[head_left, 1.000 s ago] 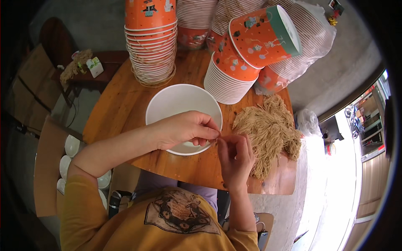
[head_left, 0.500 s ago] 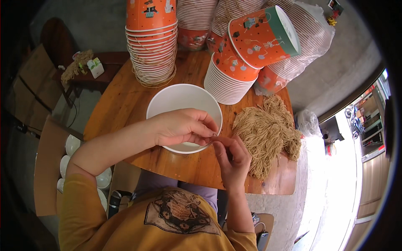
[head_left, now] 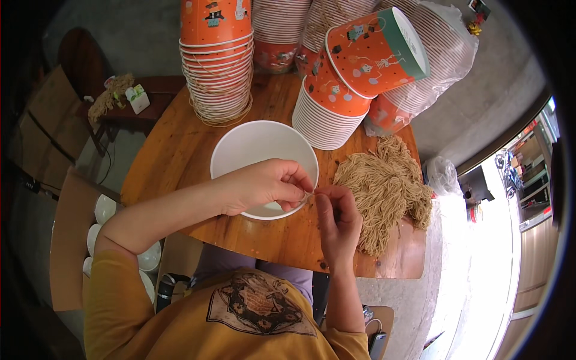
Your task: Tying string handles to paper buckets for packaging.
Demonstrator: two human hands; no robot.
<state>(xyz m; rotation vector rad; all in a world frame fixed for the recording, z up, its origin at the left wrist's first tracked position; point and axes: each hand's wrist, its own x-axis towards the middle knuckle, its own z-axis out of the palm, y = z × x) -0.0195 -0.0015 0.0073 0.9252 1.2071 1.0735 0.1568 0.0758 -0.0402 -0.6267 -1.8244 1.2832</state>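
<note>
A white-lined paper bucket [head_left: 240, 144] stands on the wooden table in front of me, its open mouth facing up toward me. Over its right rim my left hand [head_left: 267, 187] reaches across, thumb and fingers pinched on a thin piece of string [head_left: 309, 195]. My right hand [head_left: 337, 222] is just beyond the rim, its thumb and forefinger closed on the same string. The fingers partly hide the string, and any knot in it is too small to make out. To the right of my right hand lies a tangled heap of tan strings [head_left: 384, 192].
Nested orange buckets [head_left: 216, 66] with strings on them stand at the table's [head_left: 162, 162] back left. Another nested stack [head_left: 330, 114] has a tilted bucket [head_left: 378, 54] on top. Plastic-wrapped stacks [head_left: 441, 60] are behind. A cardboard box [head_left: 69, 240] with white-lined buckets sits at lower left.
My hands have drawn slightly apart at the rim, the right thumb and forefinger shifting up and to the right. A short bit of string now shows between them. The bucket has stayed put.
</note>
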